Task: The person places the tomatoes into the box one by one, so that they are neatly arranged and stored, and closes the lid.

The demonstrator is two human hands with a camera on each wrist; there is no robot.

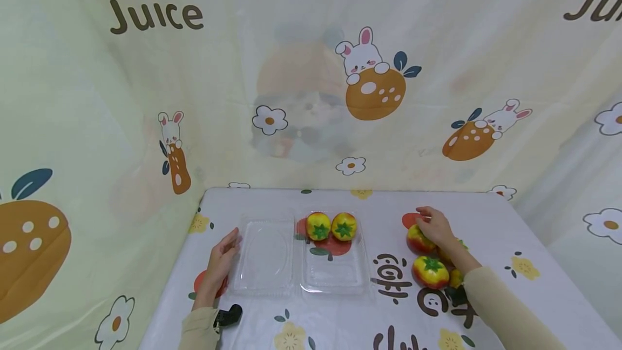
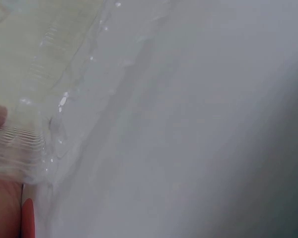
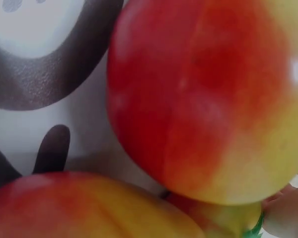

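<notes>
On a white printed bench (image 1: pixel 340 315), the right hand (image 1: pixel 439 229), its grip unclear, is partly covering a round, glossy red-yellow fruit (image 1: pixel 417 243) best cupped evenly.

Perhaps 4 fruits (image 1: pixel 431 273) right of container (image 1: pixel 335 277)

left hand (image 1: pixel 221 258) beside clear container (image 1: pixel 335 275) | right hand (image 1: pixel 438 229) at fruit (image 1: pixel 419 242) | container: two more (image 1: pixel 318 224)

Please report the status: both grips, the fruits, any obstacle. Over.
Left grip holds clear container. Right grip at red-yellow fruit, closure unclear. Two yellow fruits inside container. No obstacle visible between right grip and container.
</notes>
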